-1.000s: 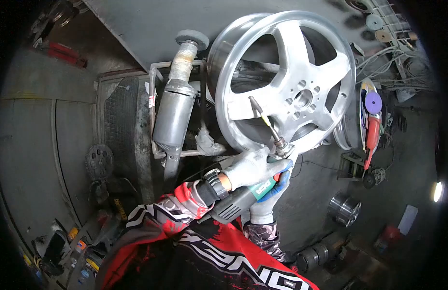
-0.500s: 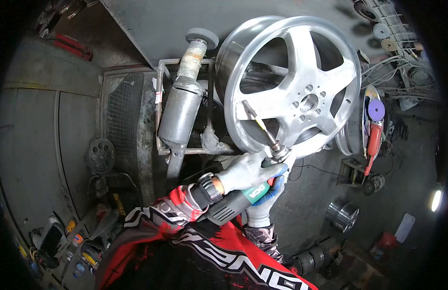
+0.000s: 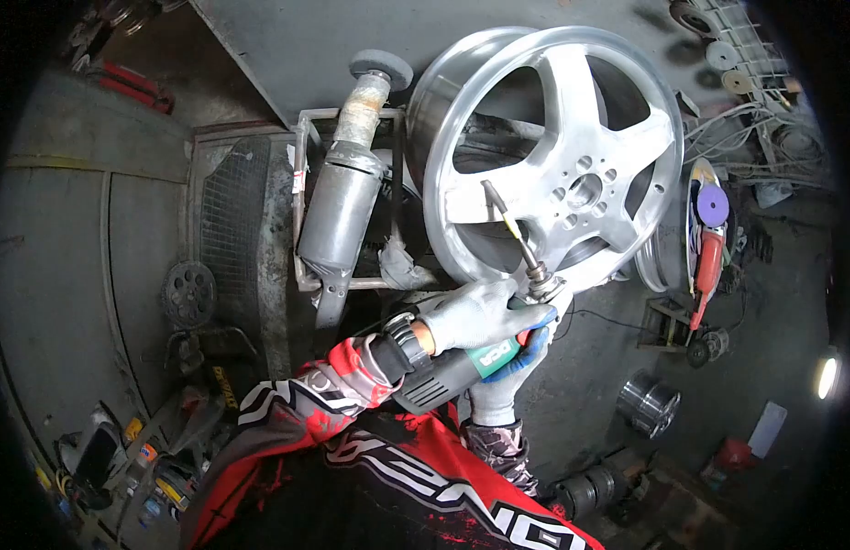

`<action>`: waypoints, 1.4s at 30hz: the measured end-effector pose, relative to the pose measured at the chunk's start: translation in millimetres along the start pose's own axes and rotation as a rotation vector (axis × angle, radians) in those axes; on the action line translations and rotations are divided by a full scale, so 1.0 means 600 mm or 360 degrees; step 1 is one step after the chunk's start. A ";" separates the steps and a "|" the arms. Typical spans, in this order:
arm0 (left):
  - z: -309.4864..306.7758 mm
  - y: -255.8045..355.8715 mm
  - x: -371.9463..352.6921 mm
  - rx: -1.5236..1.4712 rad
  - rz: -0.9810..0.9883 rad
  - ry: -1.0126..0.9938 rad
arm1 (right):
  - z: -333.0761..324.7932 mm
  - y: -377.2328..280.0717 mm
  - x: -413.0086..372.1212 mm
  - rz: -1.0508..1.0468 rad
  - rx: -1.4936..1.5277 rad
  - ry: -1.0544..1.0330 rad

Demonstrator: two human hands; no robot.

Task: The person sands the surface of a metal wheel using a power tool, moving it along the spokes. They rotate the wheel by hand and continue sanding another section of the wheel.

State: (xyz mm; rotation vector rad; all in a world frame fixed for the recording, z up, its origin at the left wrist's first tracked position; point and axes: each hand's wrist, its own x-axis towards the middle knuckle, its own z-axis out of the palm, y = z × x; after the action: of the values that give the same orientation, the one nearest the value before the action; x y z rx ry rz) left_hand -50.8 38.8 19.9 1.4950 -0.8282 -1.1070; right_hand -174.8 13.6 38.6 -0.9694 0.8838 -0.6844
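Observation:
My gloved left hand (image 3: 485,314), a black watch at its wrist, is wrapped over the front of a green-and-black power grinder (image 3: 448,376). From below, my gloved right hand (image 3: 506,387) grips the same grinder, its blue-coated fingers curled round the body. A slim metal shaft (image 3: 509,226) sticks out of the grinder's head, and its end overlaps the left spoke of a silver alloy wheel (image 3: 564,174). The wheel stands with its five-spoke face toward me; the grinder's head is close to its lower rim.
Left of the wheel, a grey motor with a buffing disc (image 3: 344,206) sits by a metal frame (image 3: 301,202). At right are a red polisher with a purple pad (image 3: 709,247) and another wheel (image 3: 650,404) on the floor. A cable (image 3: 618,321) runs behind my hands.
The shaft's end has shifted right along the left spoke, toward the wheel's hub. Both hands have moved slightly right with the grinder and keep their grip.

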 end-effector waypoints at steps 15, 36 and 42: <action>0.017 0.004 0.006 0.0040 -0.0120 0.0120 | -0.050 0.019 0.017 0.0019 -0.0315 0.0117; 0.042 0.012 0.056 0.0423 -0.0285 0.0032 | -0.033 -0.012 0.062 -0.0010 0.0102 0.0080; 0.033 0.031 0.071 0.0522 -0.0353 -0.0052 | -0.034 -0.012 0.077 0.0074 0.0283 -0.0006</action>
State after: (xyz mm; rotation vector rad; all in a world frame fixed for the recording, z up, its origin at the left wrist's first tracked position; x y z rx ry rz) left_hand -54.2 -11.1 28.7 1.8822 -0.9157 -1.2010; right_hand -171.1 -35.4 24.8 -0.7890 0.8251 -0.7090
